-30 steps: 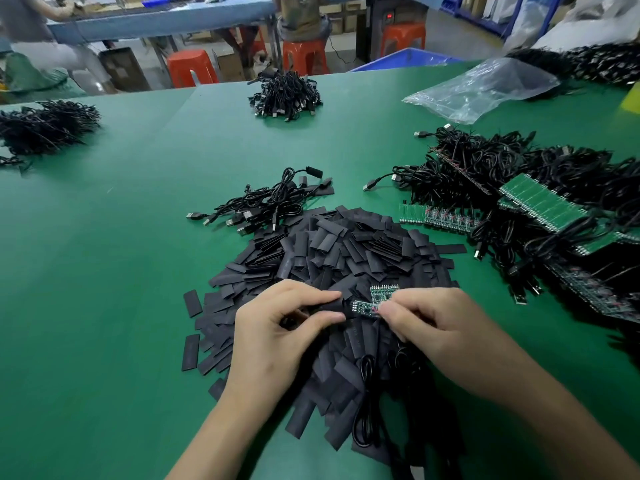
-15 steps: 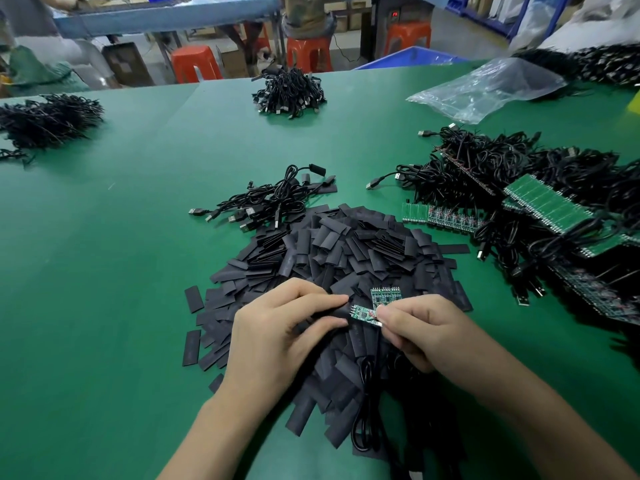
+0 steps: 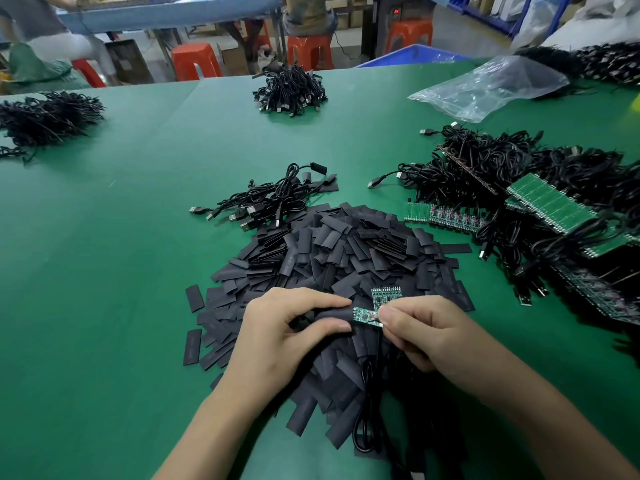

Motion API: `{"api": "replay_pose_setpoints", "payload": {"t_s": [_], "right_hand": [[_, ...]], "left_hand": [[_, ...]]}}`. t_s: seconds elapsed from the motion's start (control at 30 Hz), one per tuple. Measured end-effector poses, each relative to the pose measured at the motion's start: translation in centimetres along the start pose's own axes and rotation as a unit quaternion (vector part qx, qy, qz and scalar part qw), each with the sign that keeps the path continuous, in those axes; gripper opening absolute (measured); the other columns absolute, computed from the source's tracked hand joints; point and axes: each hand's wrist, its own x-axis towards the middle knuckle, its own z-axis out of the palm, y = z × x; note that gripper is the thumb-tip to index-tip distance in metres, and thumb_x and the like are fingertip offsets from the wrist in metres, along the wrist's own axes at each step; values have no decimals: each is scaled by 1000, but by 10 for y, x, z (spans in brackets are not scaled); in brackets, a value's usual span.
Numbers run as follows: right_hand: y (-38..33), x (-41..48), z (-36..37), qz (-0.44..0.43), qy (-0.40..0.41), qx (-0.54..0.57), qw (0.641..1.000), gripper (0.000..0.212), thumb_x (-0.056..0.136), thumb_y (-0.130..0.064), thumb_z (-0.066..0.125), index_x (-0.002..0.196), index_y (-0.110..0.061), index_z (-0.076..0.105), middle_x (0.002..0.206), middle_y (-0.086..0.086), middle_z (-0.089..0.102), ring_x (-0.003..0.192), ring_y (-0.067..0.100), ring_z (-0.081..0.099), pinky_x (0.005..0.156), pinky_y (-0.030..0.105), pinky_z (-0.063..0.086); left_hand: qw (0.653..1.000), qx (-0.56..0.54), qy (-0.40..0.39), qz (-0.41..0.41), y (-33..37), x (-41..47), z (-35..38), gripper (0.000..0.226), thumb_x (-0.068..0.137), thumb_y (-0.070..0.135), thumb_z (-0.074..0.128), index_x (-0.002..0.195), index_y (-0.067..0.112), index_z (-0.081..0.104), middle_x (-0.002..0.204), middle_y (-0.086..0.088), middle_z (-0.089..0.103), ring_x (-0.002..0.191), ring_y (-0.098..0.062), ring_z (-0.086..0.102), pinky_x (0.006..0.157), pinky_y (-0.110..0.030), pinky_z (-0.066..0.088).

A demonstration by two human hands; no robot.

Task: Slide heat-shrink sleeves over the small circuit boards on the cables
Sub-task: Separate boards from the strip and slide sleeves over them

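Observation:
My left hand (image 3: 287, 327) pinches a black heat-shrink sleeve (image 3: 334, 315) between thumb and forefinger. My right hand (image 3: 426, 327) pinches the right end of a small green circuit board (image 3: 365, 315). The board's left tip touches the sleeve's mouth. Its black cable (image 3: 367, 393) hangs down toward me between my forearms. A second small green board (image 3: 386, 294) shows just behind my right fingers. Both hands hover over a big pile of flat black sleeves (image 3: 339, 258).
Finished cables (image 3: 273, 202) lie behind the sleeve pile. To the right sits a tangle of cables with green board strips (image 3: 550, 206). Cable bundles lie at the far centre (image 3: 289, 90) and far left (image 3: 45, 117). A clear plastic bag (image 3: 488, 86) lies at the far right.
The board has drawn out a little to the right, so more of it shows between my hands. My hands stay over the sleeve pile.

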Motion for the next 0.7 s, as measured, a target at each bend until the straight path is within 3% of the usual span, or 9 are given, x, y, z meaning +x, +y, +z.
{"api": "replay_pose_setpoints", "payload": {"t_s": [0.17, 0.47, 0.7], "right_hand": [[-2, -1, 0, 1, -15, -13, 1000, 45, 96, -49, 48, 62, -21, 47, 51, 1, 35, 48, 18, 30, 51, 35, 25], [1, -2, -3, -13, -22, -32, 999, 47, 92, -58, 46, 64, -20, 46, 52, -3, 37, 49, 15, 33, 50, 29, 28], [3, -2, -3, -14, -24, -45, 999, 48, 93, -60, 45, 67, -19, 48, 53, -7, 37, 51, 13, 34, 52, 30, 29]], "left_hand": [[1000, -10, -7, 19, 3, 0, 2, 22, 78, 38, 81, 100, 33, 80, 100, 26, 74, 96, -1, 68, 86, -31, 51], [995, -73, -50, 42, 4, 2, 0, 22, 79, 25, 84, 101, 24, 81, 96, 18, 76, 90, -4, 72, 80, -16, 51], [996, -15, -33, 82, 7, 1, 3, 24, 83, 31, 82, 105, 22, 80, 100, 17, 74, 96, -4, 69, 85, -22, 52]]}}
